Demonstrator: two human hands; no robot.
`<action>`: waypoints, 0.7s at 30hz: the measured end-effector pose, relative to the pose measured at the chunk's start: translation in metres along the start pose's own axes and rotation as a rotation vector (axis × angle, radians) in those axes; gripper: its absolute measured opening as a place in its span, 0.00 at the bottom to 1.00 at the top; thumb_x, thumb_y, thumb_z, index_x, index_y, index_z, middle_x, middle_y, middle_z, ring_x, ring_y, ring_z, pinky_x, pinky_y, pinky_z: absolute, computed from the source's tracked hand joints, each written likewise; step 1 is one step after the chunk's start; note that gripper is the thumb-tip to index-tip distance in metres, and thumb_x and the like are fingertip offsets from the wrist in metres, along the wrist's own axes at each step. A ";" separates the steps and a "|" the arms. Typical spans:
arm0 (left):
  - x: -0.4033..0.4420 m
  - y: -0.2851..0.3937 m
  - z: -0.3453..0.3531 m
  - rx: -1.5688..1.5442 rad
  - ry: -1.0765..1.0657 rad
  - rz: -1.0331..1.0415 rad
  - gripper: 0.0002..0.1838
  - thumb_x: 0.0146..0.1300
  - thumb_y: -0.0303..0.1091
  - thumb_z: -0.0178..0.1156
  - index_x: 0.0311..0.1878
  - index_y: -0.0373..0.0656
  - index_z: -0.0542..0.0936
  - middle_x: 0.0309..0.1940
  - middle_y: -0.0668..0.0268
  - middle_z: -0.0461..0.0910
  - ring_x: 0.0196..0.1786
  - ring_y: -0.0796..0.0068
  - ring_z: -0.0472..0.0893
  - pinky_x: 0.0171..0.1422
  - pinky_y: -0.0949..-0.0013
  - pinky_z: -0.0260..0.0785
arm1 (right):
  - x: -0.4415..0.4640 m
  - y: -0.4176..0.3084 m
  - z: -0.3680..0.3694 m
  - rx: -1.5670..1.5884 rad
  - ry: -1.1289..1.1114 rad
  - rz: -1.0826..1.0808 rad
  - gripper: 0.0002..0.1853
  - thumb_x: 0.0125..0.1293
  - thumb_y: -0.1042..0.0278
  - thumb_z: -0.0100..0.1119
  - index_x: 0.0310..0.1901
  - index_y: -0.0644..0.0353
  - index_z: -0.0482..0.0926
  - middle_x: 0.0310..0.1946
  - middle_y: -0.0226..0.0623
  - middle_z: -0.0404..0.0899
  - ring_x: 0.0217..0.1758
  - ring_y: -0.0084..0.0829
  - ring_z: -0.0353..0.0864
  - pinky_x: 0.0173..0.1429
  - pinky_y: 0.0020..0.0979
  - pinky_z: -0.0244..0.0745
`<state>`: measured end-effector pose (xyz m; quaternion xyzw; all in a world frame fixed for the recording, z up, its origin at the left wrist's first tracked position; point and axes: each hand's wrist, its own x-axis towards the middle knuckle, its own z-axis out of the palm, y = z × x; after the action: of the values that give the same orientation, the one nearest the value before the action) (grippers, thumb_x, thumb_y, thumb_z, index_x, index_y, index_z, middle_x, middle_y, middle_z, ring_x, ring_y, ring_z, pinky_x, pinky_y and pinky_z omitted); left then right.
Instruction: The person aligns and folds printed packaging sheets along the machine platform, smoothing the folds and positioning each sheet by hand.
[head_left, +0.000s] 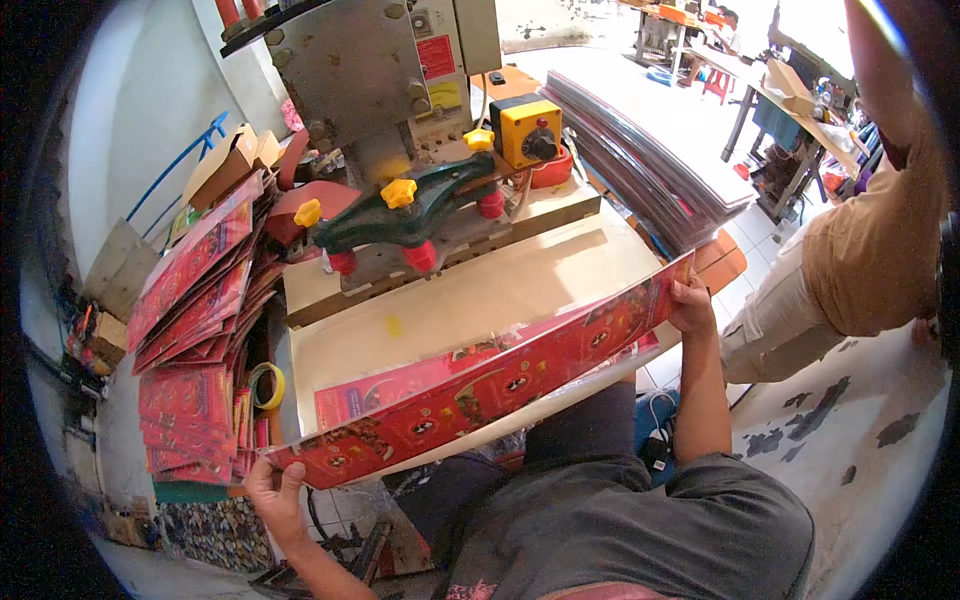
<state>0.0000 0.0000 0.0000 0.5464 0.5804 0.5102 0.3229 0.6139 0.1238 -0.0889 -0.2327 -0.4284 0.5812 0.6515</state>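
A long red printed sheet [480,398] is stretched between my two hands, tilted over the pale work board [420,325]. My left hand [278,495] pinches its near left corner, thumb on top. At the far right end, my right hand [690,306] grips the other edge. Beneath it, another red printed sheet [345,402] lies on the board, partly covered. Behind the board stands a machine with a dark green clamp bar [410,208] bearing yellow knobs [398,193] and red feet [420,256].
Stacked red printed sheets [195,285] and smaller cut pieces [185,415] stand at left beside a yellow tape roll [267,386]. A thick stack of sheets [640,160] is at back right, near a yellow switch box [527,132]. Another person [870,260] stands close at right.
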 end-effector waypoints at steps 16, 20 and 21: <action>0.013 0.000 0.036 0.044 0.346 0.306 0.08 0.72 0.33 0.58 0.44 0.37 0.77 0.40 0.68 0.77 0.42 0.80 0.72 0.52 0.73 0.64 | -0.002 0.017 -0.007 0.059 0.043 0.099 0.33 0.61 0.72 0.65 0.67 0.67 0.65 0.59 0.45 0.76 0.60 0.39 0.79 0.65 0.42 0.75; 0.016 -0.014 0.035 -0.121 0.341 0.384 0.07 0.70 0.32 0.61 0.40 0.38 0.75 0.35 0.70 0.73 0.39 0.80 0.70 0.48 0.75 0.62 | 0.003 0.018 -0.009 0.076 0.006 0.086 0.35 0.61 0.73 0.65 0.69 0.66 0.62 0.61 0.46 0.74 0.62 0.40 0.77 0.66 0.44 0.74; 0.017 -0.013 0.036 -0.122 0.343 0.385 0.07 0.70 0.32 0.61 0.40 0.38 0.75 0.35 0.70 0.73 0.39 0.80 0.70 0.48 0.75 0.62 | 0.003 0.017 -0.008 0.074 0.004 0.086 0.35 0.61 0.73 0.65 0.69 0.66 0.62 0.61 0.46 0.74 0.62 0.40 0.77 0.66 0.44 0.74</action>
<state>0.0260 0.0267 -0.0191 0.5317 0.4801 0.6815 0.1494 0.6108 0.1324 -0.1061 -0.2277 -0.3950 0.6236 0.6350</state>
